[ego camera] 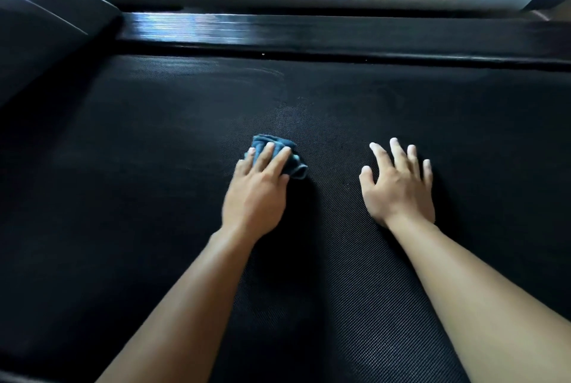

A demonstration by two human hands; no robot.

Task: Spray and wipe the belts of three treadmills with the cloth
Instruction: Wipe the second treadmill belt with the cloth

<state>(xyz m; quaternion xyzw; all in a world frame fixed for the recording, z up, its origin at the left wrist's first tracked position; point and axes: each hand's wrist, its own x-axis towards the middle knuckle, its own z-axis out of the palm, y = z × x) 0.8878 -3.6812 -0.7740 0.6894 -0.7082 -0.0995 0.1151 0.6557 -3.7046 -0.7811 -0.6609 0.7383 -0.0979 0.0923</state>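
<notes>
Wiping is in hand: at frame centre the left hand (256, 189) presses the blue cloth (296, 166) onto the belt (139, 184) with straight fingers (279, 161), the right hand (398, 189) rests empty with fingers spread wide, and the next sweep probably belongs on the streaky upper middle.

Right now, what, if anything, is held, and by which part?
Nothing gripped: left hand presses flat on top of the cloth; right hand rests on the belt.

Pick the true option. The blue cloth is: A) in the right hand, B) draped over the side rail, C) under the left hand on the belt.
C: the left hand presses the blue cloth onto the belt; the right hand lies bare beside it.
</notes>
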